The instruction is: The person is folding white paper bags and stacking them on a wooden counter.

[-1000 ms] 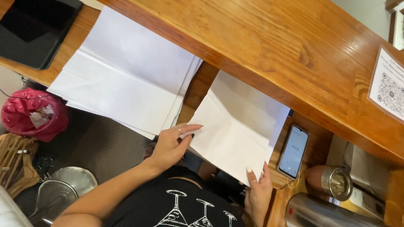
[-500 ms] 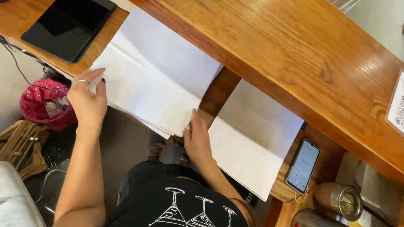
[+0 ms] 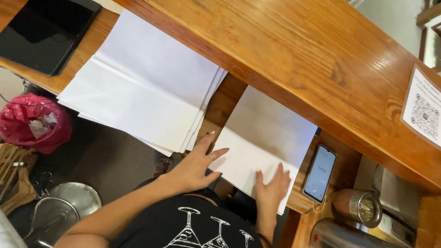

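Wooden counter (image 3: 294, 50) runs diagonally across the view, with a lower desk shelf (image 3: 220, 103) beneath it. On the shelf, a large fanned stack of white sheets (image 3: 142, 82) overhangs the near edge. Just beside it to the right lies a smaller white sheet (image 3: 266, 133), showing a fold crease, also overhanging. A dark tablet (image 3: 46, 32) sits at the far left of the shelf. A red plastic bag (image 3: 32, 121) hangs below. A phone (image 3: 320, 173), screen lit, lies just right of the smaller sheet.

Left hand (image 3: 195, 165): fingers spread and open, fingertips touching the smaller sheet's left edge. Right hand (image 3: 272, 188): flat, fingers extended, pressing on the sheet's near corner. Neither hand grips anything.
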